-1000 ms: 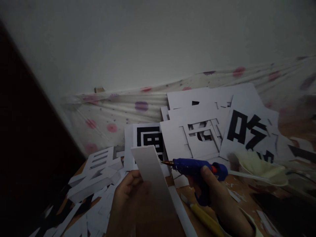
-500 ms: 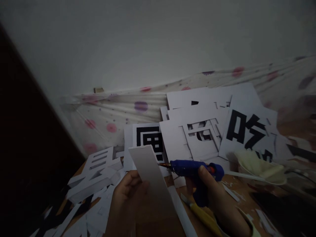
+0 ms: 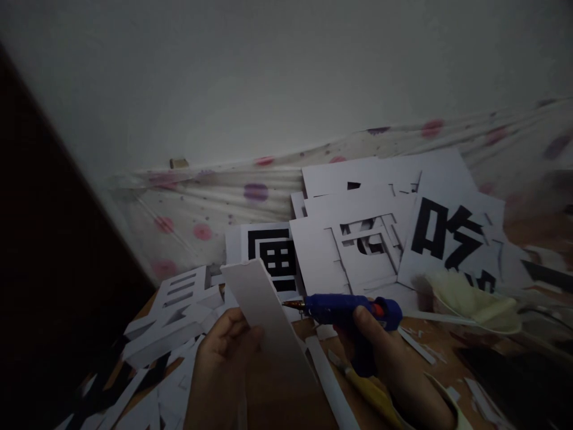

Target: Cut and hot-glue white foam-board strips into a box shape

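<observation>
My left hand [image 3: 226, 352] grips a long white foam board strip [image 3: 273, 322], tilted upright with its far end leaning left. In my right hand [image 3: 380, 346] is a blue hot glue gun [image 3: 342, 309], fingers wrapped around its handle. The gun's nozzle points left, at the strip's right edge; whether it touches cannot be made out. Beneath my right hand lies a yellow-handled tool [image 3: 373, 394], partly hidden by the wrist. Another narrow white strip [image 3: 329, 382] rests on the table between my hands.
White boards with cut-out characters [image 3: 344, 251] lean at the back, beside a sheet with a black printed character [image 3: 447, 233]. At left sits a built white raised character [image 3: 172, 313] among paper scraps [image 3: 174, 382]. A pale bowl [image 3: 478, 304] stands at right on the wooden table.
The glue gun has shifted slightly left and down along the strip's edge. My left hand and the strip have moved a little left.
</observation>
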`<state>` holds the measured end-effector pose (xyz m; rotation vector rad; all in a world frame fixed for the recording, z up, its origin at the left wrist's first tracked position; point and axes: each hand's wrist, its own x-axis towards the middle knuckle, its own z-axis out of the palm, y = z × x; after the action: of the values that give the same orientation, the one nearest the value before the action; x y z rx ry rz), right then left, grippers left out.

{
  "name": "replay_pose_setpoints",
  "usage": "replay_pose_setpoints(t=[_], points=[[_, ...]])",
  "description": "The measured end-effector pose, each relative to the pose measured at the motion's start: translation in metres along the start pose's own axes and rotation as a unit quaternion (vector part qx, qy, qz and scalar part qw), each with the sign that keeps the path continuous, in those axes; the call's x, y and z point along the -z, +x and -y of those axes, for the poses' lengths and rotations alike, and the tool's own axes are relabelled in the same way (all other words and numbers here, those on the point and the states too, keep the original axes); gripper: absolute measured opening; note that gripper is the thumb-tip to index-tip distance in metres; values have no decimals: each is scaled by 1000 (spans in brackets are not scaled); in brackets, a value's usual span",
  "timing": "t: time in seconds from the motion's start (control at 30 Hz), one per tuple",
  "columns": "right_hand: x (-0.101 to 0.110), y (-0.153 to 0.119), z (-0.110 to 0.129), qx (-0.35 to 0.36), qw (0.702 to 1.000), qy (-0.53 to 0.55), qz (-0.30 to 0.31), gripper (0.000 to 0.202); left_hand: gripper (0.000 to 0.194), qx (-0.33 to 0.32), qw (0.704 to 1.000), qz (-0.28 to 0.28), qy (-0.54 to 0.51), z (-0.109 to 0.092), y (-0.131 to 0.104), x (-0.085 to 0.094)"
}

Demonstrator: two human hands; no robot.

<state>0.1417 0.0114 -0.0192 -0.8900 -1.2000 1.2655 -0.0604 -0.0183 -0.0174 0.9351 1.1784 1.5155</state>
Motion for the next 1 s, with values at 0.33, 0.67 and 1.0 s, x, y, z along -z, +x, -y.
replay_pose_setpoints(t=[0.33, 0.67, 1.0], points=[[-1, -3, -1, -47, 998, -37, -4, 66, 37, -33, 999, -19, -39, -7, 0, 3], [-6, -3, 5, -14, 999, -34, 33, 64, 39, -37, 999, -21, -31, -9, 0, 8], [-4, 0, 1, -4, 998, -42, 44, 62, 38, -55, 998, -17, -37, -9, 1, 12]])
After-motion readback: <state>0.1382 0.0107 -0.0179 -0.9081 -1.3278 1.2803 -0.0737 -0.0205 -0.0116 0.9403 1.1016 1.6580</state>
